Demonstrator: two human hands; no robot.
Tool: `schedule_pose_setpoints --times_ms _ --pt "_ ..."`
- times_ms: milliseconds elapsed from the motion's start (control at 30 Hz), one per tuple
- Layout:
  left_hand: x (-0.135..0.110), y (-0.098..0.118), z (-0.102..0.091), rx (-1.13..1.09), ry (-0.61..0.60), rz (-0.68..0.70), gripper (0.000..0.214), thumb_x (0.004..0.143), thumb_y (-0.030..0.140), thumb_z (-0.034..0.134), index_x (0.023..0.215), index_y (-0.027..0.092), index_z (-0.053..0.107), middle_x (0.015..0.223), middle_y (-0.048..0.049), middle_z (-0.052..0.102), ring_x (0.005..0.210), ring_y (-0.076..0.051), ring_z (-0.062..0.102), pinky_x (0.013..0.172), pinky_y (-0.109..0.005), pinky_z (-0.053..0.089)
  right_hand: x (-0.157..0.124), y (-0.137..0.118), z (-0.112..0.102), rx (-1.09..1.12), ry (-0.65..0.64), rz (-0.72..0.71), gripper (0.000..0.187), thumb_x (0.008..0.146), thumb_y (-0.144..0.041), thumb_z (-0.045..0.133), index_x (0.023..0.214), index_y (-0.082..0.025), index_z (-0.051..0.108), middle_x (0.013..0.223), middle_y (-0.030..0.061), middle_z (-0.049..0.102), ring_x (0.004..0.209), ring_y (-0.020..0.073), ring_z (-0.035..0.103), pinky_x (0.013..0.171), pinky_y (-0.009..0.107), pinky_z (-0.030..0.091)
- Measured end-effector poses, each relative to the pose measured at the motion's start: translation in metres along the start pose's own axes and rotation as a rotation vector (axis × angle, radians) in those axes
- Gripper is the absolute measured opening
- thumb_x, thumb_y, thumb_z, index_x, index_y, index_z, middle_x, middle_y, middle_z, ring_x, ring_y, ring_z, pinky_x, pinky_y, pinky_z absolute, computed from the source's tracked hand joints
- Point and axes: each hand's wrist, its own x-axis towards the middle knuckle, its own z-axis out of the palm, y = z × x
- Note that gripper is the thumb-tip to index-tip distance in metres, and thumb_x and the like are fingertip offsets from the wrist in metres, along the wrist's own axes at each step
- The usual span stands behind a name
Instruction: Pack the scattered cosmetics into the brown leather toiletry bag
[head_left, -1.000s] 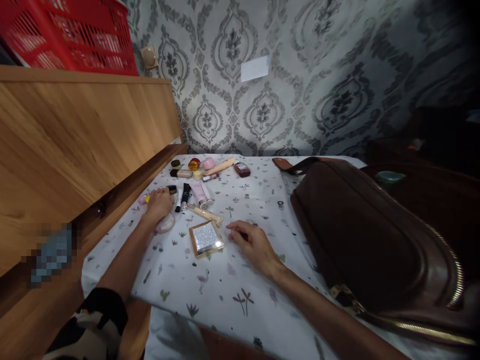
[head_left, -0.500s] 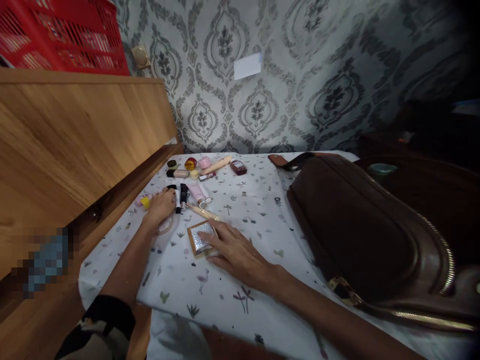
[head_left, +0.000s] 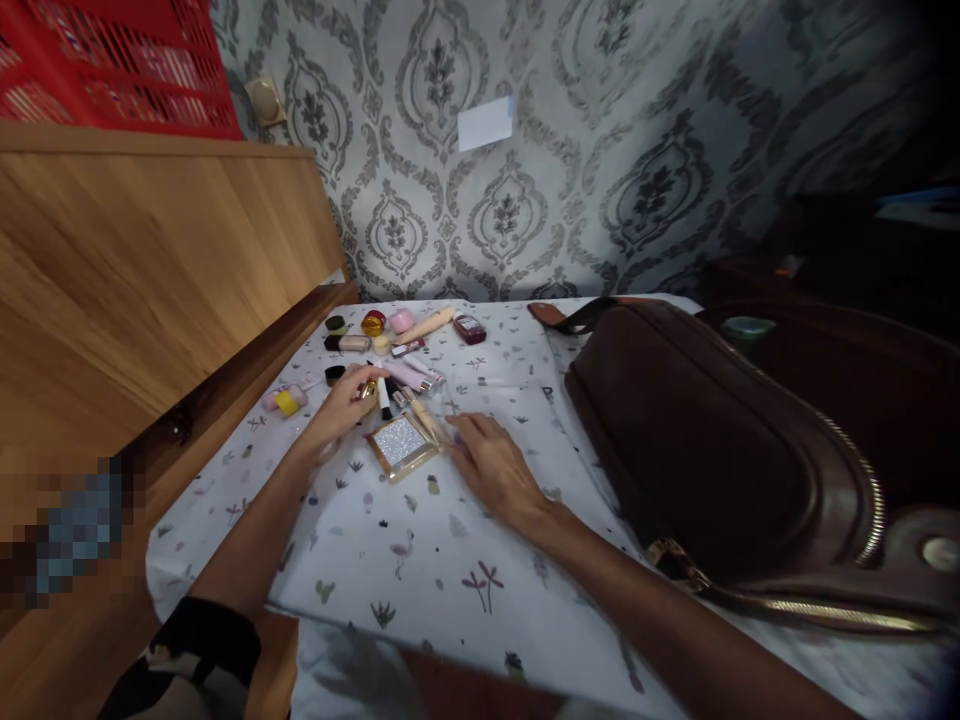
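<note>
My left hand (head_left: 339,408) lies on the white printed tablecloth (head_left: 450,560), its fingertips pinched round a small gold-tipped thing beside a black-and-white tube (head_left: 383,396). A square glittery compact (head_left: 400,443) with a gold rim lies between my hands. My right hand (head_left: 491,465) rests flat, fingers stretched out and touching the compact's right edge and a beige tube (head_left: 424,420) next to it. A pink tube (head_left: 411,374) lies just behind these.
A big brown leather bag (head_left: 712,450) with a gold zip fills the table's right half. A wooden cabinet (head_left: 150,280) stands at the left with a red crate (head_left: 112,60) on top. Several small cosmetics (head_left: 390,328) lie along the far edge, and a yellow-and-pink item (head_left: 283,400) sits left.
My right hand slid onto the compact, then drew back to its right edge, and the compact shifted up and turned. My left hand moved right from the round pale item to the tubes.
</note>
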Motion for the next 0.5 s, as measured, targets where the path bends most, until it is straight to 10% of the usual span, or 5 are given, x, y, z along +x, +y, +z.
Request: schedule_pose_setpoints --times_ms 133,267,500 --pt "-0.02 0.037 -0.004 0.157 -0.23 0.232 0.027 0.09 0.019 0.047 0.089 0.02 0.074 0.114 -0.0066 0.056 0.106 -0.021 0.059 0.096 -0.035 0.05 -0.006 0.003 -0.001 0.055 -0.001 -0.071 0.027 0.094 -0.017 0.051 0.118 -0.016 0.064 0.118 0.0129 0.064 0.11 0.0274 0.058 0.098 0.043 0.048" --pt "-0.047 0.061 0.008 0.41 -0.355 0.413 0.035 0.093 0.044 0.06 0.124 0.027 0.064 0.125 -0.0076 0.055 0.115 -0.025 0.053 0.099 -0.038 0.049 -0.011 0.003 0.003 0.064 0.013 -0.112 0.026 0.093 -0.017 0.051 0.116 -0.017 0.064 0.121 0.0131 0.063 0.113 0.0272 0.057 0.1 0.044 0.047" --pt "-0.016 0.014 0.002 0.785 -0.252 0.327 0.041 0.102 0.04 0.041 0.14 0.033 0.054 0.127 -0.0095 0.052 0.113 -0.028 0.047 0.089 -0.039 0.05 -0.014 0.006 0.008 0.022 -0.013 -0.104 0.042 0.091 -0.023 0.06 0.131 -0.011 0.058 0.136 0.0198 0.056 0.129 0.0337 0.05 0.11 0.052 0.041"
